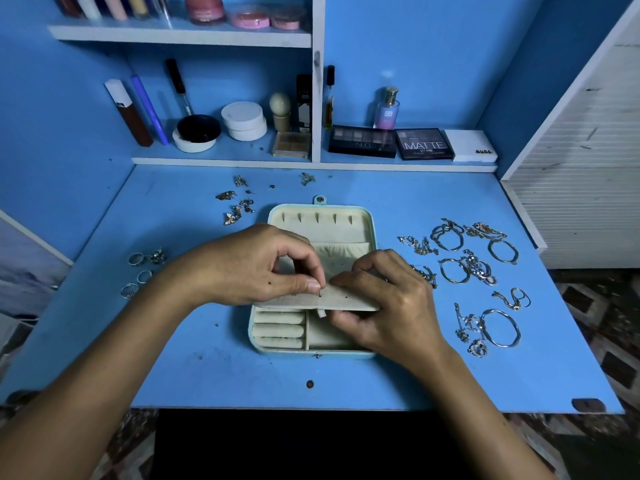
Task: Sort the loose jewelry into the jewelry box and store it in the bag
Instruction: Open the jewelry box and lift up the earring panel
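Blue bench (398, 375) carries an open pale jewelry box (313, 282) at its middle, lid lying flat behind the tray. Both hands meet over a cream earring flap (349, 301): the left hand (249, 268) pinches a small stud (319, 293) against it with thumb and forefinger, the right hand (384, 303) grips the flap's edge. Four rings (143, 271) lie at left, a cluster of earrings (237, 202) behind, and bracelets and chains (481, 271) at right. Three ring rolls (278, 330) fill the tray's left compartment.
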A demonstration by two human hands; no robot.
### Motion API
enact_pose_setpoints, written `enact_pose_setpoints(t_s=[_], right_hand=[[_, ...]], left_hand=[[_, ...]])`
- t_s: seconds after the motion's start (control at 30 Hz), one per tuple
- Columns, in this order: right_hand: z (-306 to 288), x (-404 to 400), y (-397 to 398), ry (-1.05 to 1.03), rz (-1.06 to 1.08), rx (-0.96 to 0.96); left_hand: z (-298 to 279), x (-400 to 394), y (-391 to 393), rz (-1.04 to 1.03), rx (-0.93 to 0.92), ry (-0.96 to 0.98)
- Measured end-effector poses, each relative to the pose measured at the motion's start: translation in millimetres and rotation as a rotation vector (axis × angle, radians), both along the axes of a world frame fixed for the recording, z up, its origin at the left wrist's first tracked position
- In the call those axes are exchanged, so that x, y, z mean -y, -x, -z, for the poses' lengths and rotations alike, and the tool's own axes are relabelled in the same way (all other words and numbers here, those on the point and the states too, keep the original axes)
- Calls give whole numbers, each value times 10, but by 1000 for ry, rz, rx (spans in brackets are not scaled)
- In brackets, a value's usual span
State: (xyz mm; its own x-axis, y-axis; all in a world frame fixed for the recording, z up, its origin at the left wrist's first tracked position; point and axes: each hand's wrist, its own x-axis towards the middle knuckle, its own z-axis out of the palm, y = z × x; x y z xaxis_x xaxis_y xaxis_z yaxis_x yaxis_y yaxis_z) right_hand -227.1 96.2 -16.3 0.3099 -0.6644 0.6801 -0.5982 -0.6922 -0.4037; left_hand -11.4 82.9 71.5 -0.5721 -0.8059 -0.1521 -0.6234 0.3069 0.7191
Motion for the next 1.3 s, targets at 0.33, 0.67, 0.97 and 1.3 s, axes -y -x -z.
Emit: enact_pose_setpoints(t_s=[0.33, 0.67, 0.97, 1.3], right_hand=[[14, 1, -6, -1, -3, 4], [21, 5, -7, 10, 4, 9], [24, 4, -5, 13, 4, 4], [29, 12, -1, 6, -2, 8]], left_hand=[[-11, -2, 3, 16, 27, 14], [-30, -4, 31, 33, 79, 69], [-71, -6, 76, 44, 158, 77], [-204, 46, 164, 82, 242, 97]])
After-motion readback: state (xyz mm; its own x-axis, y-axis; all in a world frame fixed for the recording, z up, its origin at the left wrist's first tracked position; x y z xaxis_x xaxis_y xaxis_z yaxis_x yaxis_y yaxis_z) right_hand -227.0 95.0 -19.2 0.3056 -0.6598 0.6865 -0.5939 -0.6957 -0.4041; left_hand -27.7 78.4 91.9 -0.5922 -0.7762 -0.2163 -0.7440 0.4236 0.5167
